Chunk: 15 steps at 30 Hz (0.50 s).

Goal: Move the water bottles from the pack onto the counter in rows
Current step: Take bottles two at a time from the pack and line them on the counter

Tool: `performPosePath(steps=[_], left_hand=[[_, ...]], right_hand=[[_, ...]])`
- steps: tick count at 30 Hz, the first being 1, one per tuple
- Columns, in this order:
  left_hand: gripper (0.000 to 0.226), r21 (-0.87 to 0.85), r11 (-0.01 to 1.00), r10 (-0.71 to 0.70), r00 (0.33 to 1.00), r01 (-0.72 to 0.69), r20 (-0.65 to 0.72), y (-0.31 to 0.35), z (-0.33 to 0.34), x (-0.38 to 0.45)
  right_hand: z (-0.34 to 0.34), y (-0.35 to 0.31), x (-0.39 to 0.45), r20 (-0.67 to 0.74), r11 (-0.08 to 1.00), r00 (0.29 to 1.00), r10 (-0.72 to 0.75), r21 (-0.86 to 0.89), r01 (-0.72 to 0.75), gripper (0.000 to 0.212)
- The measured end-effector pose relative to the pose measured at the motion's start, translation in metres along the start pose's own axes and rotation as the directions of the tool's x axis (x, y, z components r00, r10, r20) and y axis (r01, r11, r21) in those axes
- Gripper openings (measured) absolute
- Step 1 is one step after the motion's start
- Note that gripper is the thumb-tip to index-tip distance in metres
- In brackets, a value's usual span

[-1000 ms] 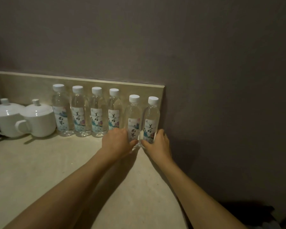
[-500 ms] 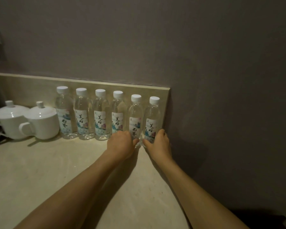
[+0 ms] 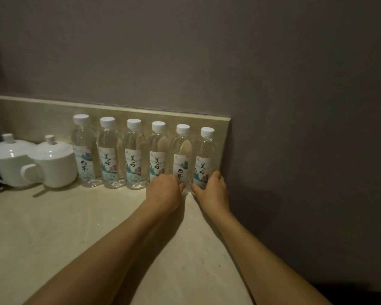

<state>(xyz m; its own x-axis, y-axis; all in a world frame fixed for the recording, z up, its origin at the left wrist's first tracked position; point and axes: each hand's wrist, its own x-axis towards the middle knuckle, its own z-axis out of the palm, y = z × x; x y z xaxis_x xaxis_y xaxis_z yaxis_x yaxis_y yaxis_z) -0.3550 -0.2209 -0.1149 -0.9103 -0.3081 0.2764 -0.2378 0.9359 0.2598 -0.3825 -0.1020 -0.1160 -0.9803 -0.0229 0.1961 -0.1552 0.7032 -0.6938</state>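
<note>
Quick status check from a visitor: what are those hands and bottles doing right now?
Left hand at fifth bottle base, right hand on sixth bottle. Six bottles upright, one row along backsplash. Two lidded cups at row's left; nothing blocking.

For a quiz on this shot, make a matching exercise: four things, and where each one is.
Things:
1. left hand
2. right hand
3. mugs
4. leftmost bottle

Places:
A. beside the mugs
B. on the last bottle by the wall
C. far left of the counter
D. at the base of the fifth bottle

Pairs: 1-D, 2-B, 3-C, 4-A
</note>
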Motion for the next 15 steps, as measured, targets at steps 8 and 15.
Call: performPosePath(steps=[8, 15], left_hand=[[0.035, 0.019, 0.999, -0.043, 0.999, 0.042, 0.033, 0.0081, 0.0017, 0.0021], [0.03, 0.045, 0.999, -0.03, 0.999, 0.028, 0.027, 0.008, 0.0038, 0.002]], right_hand=[[0.0, 0.0009, 0.0026, 0.009, 1.0, 1.0, -0.008, 0.0, 0.008, 0.068], [0.0021, -0.0002, 0.0079, 0.017, 1.0, 1.0, -0.006, -0.006, 0.006, 0.062]])
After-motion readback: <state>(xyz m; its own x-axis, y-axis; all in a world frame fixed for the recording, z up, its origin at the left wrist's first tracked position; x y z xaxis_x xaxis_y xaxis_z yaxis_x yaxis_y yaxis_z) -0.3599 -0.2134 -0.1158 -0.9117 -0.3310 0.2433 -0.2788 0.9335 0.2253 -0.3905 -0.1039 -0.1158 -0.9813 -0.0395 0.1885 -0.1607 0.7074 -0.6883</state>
